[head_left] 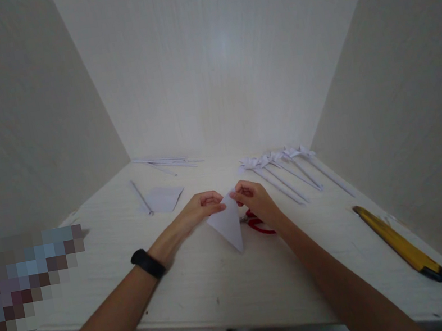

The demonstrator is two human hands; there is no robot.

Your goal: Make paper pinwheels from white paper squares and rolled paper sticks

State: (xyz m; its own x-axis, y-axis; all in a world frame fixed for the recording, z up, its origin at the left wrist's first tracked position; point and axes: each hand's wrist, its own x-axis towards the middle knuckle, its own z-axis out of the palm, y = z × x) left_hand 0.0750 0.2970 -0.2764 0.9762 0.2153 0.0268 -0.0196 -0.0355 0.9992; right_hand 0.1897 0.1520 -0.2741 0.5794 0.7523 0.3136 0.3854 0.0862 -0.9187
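Observation:
A folded sheet of white paper (228, 224) hangs between my two hands, one pointed corner facing down toward me. My left hand (209, 202) pinches its upper left side between thumb and fingers. At the top right corner, my right hand (247, 192) is closed on the same paper. Red-handled scissors (261, 228) lie on the table behind the paper and beneath my right wrist, their blades mostly hidden. A black band is on my left wrist.
White paper pinwheels on sticks (277, 170) lie in a row at the back right. A yellow box cutter (399, 242) rests near the right edge. Thin paper sticks (169, 162) lie back left, near a paper square (164, 198) and a rolled stick (141, 196). Walls enclose the table.

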